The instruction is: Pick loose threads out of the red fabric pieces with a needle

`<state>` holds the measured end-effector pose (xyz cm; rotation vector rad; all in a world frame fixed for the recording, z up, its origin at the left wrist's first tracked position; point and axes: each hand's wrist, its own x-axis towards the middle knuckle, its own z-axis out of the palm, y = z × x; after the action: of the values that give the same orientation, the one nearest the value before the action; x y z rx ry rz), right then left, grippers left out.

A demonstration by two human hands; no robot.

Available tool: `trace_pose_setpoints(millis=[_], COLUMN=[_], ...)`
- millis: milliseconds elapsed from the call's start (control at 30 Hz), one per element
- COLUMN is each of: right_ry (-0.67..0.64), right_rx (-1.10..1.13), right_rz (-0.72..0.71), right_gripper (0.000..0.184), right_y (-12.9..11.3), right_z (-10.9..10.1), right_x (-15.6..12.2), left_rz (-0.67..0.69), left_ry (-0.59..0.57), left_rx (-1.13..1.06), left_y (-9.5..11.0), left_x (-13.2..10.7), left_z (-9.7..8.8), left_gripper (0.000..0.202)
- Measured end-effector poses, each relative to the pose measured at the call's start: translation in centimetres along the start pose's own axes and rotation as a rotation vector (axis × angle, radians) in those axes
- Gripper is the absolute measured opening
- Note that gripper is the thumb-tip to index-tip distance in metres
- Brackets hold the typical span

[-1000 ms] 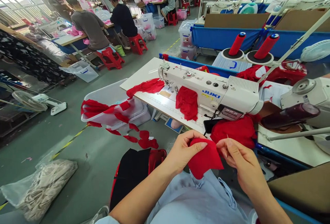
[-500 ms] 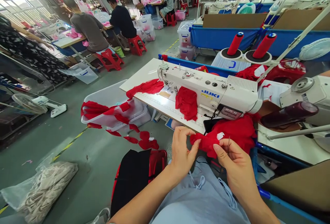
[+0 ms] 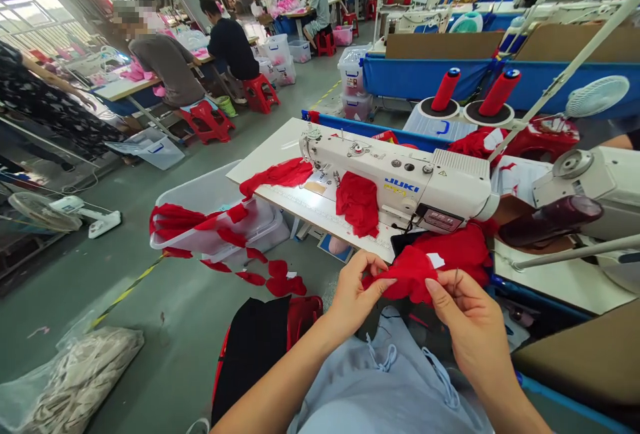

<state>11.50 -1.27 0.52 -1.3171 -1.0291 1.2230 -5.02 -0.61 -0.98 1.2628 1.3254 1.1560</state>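
Note:
Between my two hands a piece of red fabric (image 3: 411, 276) with a white tag (image 3: 435, 260) is stretched above my lap. My left hand (image 3: 361, 289) pinches its left end between thumb and fingers. At its right end, my right hand (image 3: 464, 302) grips the edge, and a thin metal tool, too small to name, sticks up from the fingers. Just beyond stands a white sewing machine (image 3: 395, 177) on its table (image 3: 273, 144). Red fabric pieces (image 3: 357, 204) lie beside the needle area, and a larger red heap (image 3: 450, 251) sits behind my right hand.
Left of the table, a clear plastic bin (image 3: 193, 187) has a chain of red pieces hanging over its rim. A red stool (image 3: 306, 314) with black cloth stands by my left arm. Red thread cones (image 3: 447, 91) stand behind the machine. Several people work at other tables.
The red fabric is spread wider between my hands, and its white tag shows more. Both hands have shifted slightly right. The camera view has moved a little.

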Motion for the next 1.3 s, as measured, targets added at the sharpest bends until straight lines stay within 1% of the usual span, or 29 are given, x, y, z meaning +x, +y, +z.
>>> trace_pose_setpoints(millis=[100,167,300,333,400,467,500,600,667,733,767,900,1000,1067,1100,1167,1233,1300], right_ry=[0.035,0.051,0.070,0.076,0.090,0.105,0.114,0.134,0.134,0.129,0.129,0.144,0.152,0.148,0.145,0.140,0.136,0.139], right_rx=[0.009,0.038,0.093,0.105,0.132,0.157,0.171,0.217,0.245,0.271,0.282,0.315,0.325,0.330,0.332,0.335,0.335,0.333], right_rz=[-0.003,0.003,0.037,0.043,0.050,0.054,0.057,0.074,0.094,0.114,0.122,0.138,0.139,0.137,0.134,0.126,0.116,0.102], right_gripper=[0.032,0.032,0.028,0.027,0.027,0.027,0.028,0.032,0.034,0.037,0.037,0.038,0.038,0.038,0.038,0.037,0.036,0.036], right_y=[0.1,0.3,0.8,0.9,1.2,1.3,1.4,1.3,1.2,1.1,1.0,0.9,0.8,0.8,0.8,0.7,0.6,0.6], right_z=[0.1,0.2,0.3,0.3,0.3,0.4,0.4,0.8,1.0,1.3,1.4,1.5,1.5,1.5,1.5,1.5,1.5,1.5], right_x=[0.1,0.1,0.2,0.1,0.1,0.0,0.0,-0.1,-0.2,-0.2,-0.2,-0.1,0.0,-0.1,-0.1,-0.2,-0.3,-0.3], left_rz=[0.069,0.109,0.105,0.140,0.271,0.416,0.468,0.570,0.594,0.554,0.500,0.197,-0.041,-0.159,-0.189,-0.209,-0.195,-0.183], left_ry=[0.008,0.003,-0.044,-0.038,0.013,0.065,0.080,0.095,0.087,0.046,0.020,-0.079,-0.195,-0.260,-0.262,-0.209,-0.130,-0.087], left_rx=[0.055,0.040,0.005,0.019,0.080,0.168,0.212,0.290,0.309,0.311,0.300,0.144,-0.049,-0.163,-0.196,-0.206,-0.173,-0.152], left_y=[0.3,0.4,0.5,0.5,0.4,0.3,0.3,0.2,0.1,0.2,0.3,0.7,1.2,1.5,1.7,2.1,2.3,2.4], left_x=[0.2,0.3,0.3,0.2,0.1,0.1,0.1,0.0,-0.1,-0.1,-0.1,0.0,-0.1,-0.2,-0.2,-0.1,0.0,0.2], left_z=[-0.6,-0.8,-1.1,-1.1,-1.2,-1.2,-1.2,-1.2,-1.3,-1.2,-1.2,-1.1,-0.9,-0.6,-0.4,0.0,0.4,0.7], left_gripper=[0.014,0.013,0.009,0.008,0.006,0.012,0.016,0.020,0.019,0.018,0.017,0.009,0.016,0.021,0.024,0.030,0.029,0.023])
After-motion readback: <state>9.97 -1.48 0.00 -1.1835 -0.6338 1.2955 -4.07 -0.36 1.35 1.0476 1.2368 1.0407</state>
